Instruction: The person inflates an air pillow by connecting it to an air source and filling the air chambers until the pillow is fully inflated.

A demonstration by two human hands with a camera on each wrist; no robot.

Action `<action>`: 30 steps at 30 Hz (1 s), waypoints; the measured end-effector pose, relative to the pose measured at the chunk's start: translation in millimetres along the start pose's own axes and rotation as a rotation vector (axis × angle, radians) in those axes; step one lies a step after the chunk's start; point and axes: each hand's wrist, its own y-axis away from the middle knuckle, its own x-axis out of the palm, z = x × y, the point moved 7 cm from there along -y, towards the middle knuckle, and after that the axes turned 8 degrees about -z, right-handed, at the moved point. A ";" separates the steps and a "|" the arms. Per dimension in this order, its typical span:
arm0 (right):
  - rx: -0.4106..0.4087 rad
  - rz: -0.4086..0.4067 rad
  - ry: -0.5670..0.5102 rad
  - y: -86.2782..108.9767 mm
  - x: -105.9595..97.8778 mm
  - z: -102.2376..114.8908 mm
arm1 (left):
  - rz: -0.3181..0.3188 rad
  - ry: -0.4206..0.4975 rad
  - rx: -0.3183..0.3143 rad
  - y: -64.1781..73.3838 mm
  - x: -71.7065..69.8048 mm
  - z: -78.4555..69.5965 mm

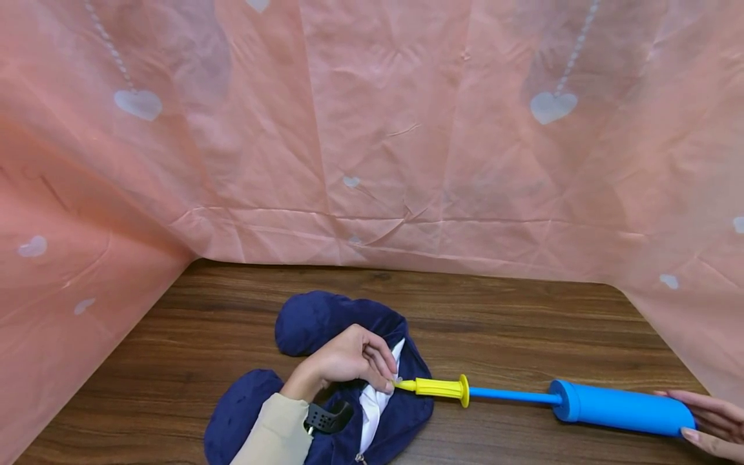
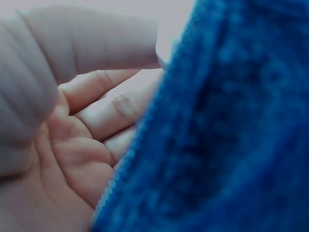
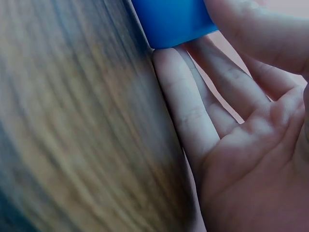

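A navy U-shaped neck pillow (image 1: 322, 316) lies on the table, its zip open over a white inner lining (image 1: 372, 413). My left hand (image 1: 351, 358) reaches over it and pinches the small valve at the opening, where the yellow nozzle (image 1: 438, 387) of a balloon hand pump (image 1: 624, 408) meets it. Fingers hide most of the valve. The pump lies lengthwise with its blue rod drawn out. At the far end of the barrel, my right hand (image 1: 717, 420) grips with thumb and fingers on opposite sides. Dark blue cloth (image 2: 231, 121) covers much of the left wrist view.
Dark wood-grain table (image 1: 494, 323) lies under everything. A pink curtain (image 1: 378, 129) with pale hearts rises along its back and sides. A black watch-like band (image 1: 331, 418) sits at the left wrist, below a beige sleeve (image 1: 276, 429).
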 end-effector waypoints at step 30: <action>0.247 0.263 0.040 -10.6 102.3 101.0 | -0.012 0.014 -0.017 0.5 -1.3 1.0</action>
